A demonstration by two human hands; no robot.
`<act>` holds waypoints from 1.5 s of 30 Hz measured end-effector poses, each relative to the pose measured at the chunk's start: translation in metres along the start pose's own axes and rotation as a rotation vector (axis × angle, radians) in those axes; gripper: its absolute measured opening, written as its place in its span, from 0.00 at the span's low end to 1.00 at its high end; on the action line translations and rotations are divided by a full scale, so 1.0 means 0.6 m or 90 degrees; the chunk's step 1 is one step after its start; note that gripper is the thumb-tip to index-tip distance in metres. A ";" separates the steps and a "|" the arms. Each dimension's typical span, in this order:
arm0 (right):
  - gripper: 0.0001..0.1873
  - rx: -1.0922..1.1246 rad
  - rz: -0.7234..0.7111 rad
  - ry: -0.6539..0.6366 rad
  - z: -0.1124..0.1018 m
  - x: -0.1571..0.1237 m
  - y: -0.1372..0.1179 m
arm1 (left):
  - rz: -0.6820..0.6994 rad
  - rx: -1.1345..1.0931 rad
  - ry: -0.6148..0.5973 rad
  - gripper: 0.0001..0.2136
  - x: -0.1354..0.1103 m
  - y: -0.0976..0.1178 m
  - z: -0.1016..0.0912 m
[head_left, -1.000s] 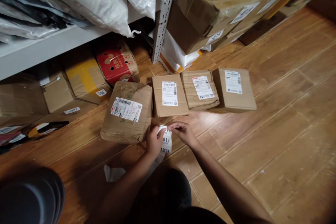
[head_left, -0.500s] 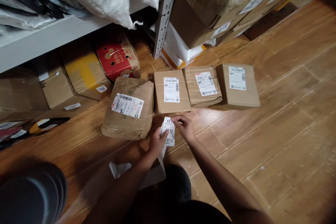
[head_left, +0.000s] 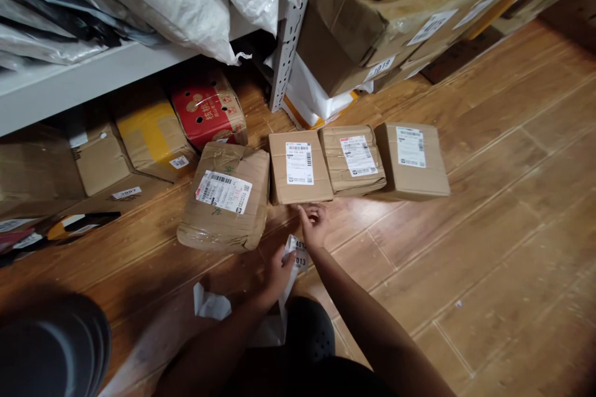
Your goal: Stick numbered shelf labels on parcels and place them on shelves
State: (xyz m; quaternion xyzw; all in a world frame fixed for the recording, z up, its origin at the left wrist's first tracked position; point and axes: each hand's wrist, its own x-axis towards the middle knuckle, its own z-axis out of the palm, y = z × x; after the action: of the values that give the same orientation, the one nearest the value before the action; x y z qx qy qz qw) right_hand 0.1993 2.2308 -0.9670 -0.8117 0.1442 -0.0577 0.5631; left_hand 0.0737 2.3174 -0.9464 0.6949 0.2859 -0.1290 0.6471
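My left hand (head_left: 279,270) pinches a strip of white number stickers (head_left: 298,255), with 4013 readable and the number above it partly legible. The strip's pale backing paper (head_left: 272,330) trails down between my forearms. Just above the strip, my right hand (head_left: 314,224) has its fingers bent together near the front edge of a cardboard box (head_left: 277,164); the small sticker in that pinch is mostly hidden. To the left lies a larger taped box (head_left: 195,223) with a shipping label. Two more labelled boxes, one wrinkled (head_left: 331,164) and one plain (head_left: 395,177), continue the row rightward.
A grey shelf (head_left: 116,77) carries white plastic sacks (head_left: 186,0) at upper left. Under it are a red box (head_left: 205,108) and a yellow-taped box (head_left: 144,130). Large stacked cartons (head_left: 354,31) stand beyond the shelf post (head_left: 291,37). A dark round object (head_left: 51,347) is at lower left.
The top sticker, 4011, has come off the strip with my right hand, which moved slightly left to the box's front edge. My left hand and strip moved slightly down. The view shifted a little.
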 end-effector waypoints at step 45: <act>0.26 -0.031 0.066 -0.026 -0.221 0.149 0.018 | 0.037 0.076 -0.097 0.25 0.067 0.042 0.038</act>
State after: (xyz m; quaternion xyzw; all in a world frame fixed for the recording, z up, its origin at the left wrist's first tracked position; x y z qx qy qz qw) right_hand 0.2487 2.0818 -0.9354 -0.8176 0.1759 -0.0084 0.5482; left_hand 0.1245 2.3047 -0.9503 0.7281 0.2076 -0.1796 0.6281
